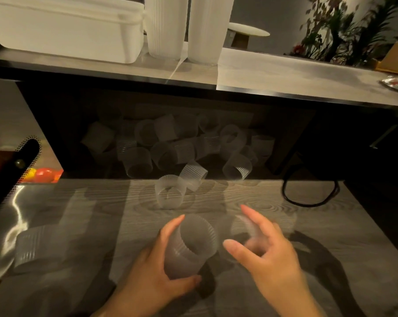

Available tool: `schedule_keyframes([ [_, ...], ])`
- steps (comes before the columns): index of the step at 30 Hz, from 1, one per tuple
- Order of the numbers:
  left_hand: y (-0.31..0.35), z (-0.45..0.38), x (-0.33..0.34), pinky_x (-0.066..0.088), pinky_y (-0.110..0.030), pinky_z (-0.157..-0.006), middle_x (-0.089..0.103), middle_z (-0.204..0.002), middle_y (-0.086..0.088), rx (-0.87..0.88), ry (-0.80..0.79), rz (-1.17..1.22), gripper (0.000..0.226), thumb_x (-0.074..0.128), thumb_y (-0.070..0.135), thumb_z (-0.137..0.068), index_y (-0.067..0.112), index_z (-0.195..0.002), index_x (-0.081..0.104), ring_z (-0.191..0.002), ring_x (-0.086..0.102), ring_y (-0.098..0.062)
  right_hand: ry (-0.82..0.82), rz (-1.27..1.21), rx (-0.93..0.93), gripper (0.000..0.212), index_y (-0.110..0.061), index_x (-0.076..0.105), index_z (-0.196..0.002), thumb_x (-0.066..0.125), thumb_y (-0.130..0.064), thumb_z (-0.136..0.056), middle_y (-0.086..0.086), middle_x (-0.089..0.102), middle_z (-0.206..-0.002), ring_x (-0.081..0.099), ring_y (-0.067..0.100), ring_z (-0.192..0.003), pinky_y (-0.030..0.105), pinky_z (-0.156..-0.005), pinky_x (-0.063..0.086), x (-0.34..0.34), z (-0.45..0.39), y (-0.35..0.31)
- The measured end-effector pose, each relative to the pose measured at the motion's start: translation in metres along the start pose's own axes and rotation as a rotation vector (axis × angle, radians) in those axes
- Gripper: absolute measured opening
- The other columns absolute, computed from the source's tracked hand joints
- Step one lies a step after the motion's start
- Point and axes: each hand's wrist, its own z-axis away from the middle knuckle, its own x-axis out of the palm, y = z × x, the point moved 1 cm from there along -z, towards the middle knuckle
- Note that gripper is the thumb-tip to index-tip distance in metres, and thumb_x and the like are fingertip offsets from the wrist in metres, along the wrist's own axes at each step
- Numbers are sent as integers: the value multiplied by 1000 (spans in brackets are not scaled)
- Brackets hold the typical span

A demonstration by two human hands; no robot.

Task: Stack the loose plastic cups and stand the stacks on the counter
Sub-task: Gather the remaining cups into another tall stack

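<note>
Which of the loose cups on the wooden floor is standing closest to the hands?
The ribbed cup just beyond the left hand. The other loose ones lie farther back under the counter.

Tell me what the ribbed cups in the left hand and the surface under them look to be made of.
Short stack of ribbed translucent cups, gripped by the left hand: seemingly thin frosted plastic, since the surface shows through the walls. Grey wood-grain surface: looks like printed laminate or wood, with ring-shaped grain and a matte finish; which one is unclear.

Two bare hands are seen, the left hand (161,268) and the right hand (271,255); no sleeves, rings or watches are worn, and the fingernails are kept short.
</note>
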Motion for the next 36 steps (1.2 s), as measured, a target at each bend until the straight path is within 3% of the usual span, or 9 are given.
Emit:
schedule_keyframes([
  [3, -3, 3, -4, 35, -7, -97, 38, -124, 46, 36, 6, -66, 113, 87, 57, -54, 81, -128, 5, -118, 42, 19, -38, 104, -226, 67, -63, 37, -127, 41, -91, -67, -38, 34, -127, 57, -5, -102, 6, -85, 41, 13, -10, -21],
  [7, -1, 4, -12, 35, -3, -95, 35, -128, 44, 39, 9, -88, 112, 87, 54, -60, 84, -123, -1, -117, 44, 17, -88, 48, -438, 45, -30, 52, -139, 38, -46, -99, -25, 47, -127, 52, 0, -119, 13, -93, 44, 35, -15, -33],
  [10, 1, 4, -20, 35, -1, -91, 35, -117, 50, 62, 49, -135, 113, 86, 53, -62, 84, -123, -4, -115, 48, 14, -195, 7, -452, 41, -28, 52, -139, 43, -38, -101, -22, 55, -118, 56, 2, -113, 12, -90, 43, 43, -20, -39],
  [16, 14, 6, -34, 37, -5, -82, 38, -117, 39, 53, 87, -289, 117, 77, 57, -67, 80, -116, -27, -116, 52, 6, -443, 34, -301, 69, -66, 34, -134, 72, -42, -82, -39, 59, -78, 57, -16, -77, 7, -74, 40, 52, -21, -52],
  [21, 16, 5, -51, 45, -15, -93, 38, -114, 42, 37, 36, -220, 125, 82, 56, -56, 81, -117, -24, -117, 55, 4, -459, -160, -196, 75, -59, 15, -136, 66, -46, -82, -59, 49, -97, 43, -35, -100, -5, -79, 34, 47, -30, -66],
  [25, 18, 3, -54, 41, -3, -79, 44, -128, 30, 30, 53, -251, 122, 74, 58, -62, 75, -116, -34, -108, 57, 5, -583, -137, -192, 66, -53, 20, -144, 53, -58, -88, -22, 68, -110, 58, -18, -97, 7, -85, 42, 64, -30, -76],
  [29, 15, -1, -55, 41, -1, -78, 51, -128, 22, -45, 88, -263, 115, 57, 68, -50, 69, -116, -39, -101, 58, 5, -611, -135, -236, 71, -43, 23, -149, 39, -72, -86, -31, 56, -118, 46, -19, -118, 8, -98, 36, 78, -34, -79],
  [31, 6, -3, -57, 47, -10, -83, 57, -106, 26, -74, 134, -171, 118, 64, 68, -46, 78, -117, -31, -89, 59, 8, -541, -213, -233, 67, -39, 39, -145, 39, -73, -87, -21, 55, -118, 52, -7, -116, 15, -99, 42, 85, -44, -79],
  [36, -8, 2, -76, 42, -30, -106, 39, -132, 34, -60, 276, -28, 113, 87, 59, -48, 80, -127, 8, -123, 46, 2, -42, 197, -308, 32, -37, 57, -125, 59, -31, -94, -23, 48, -122, 58, 1, -88, 17, -76, 48, 101, -92, -54],
])
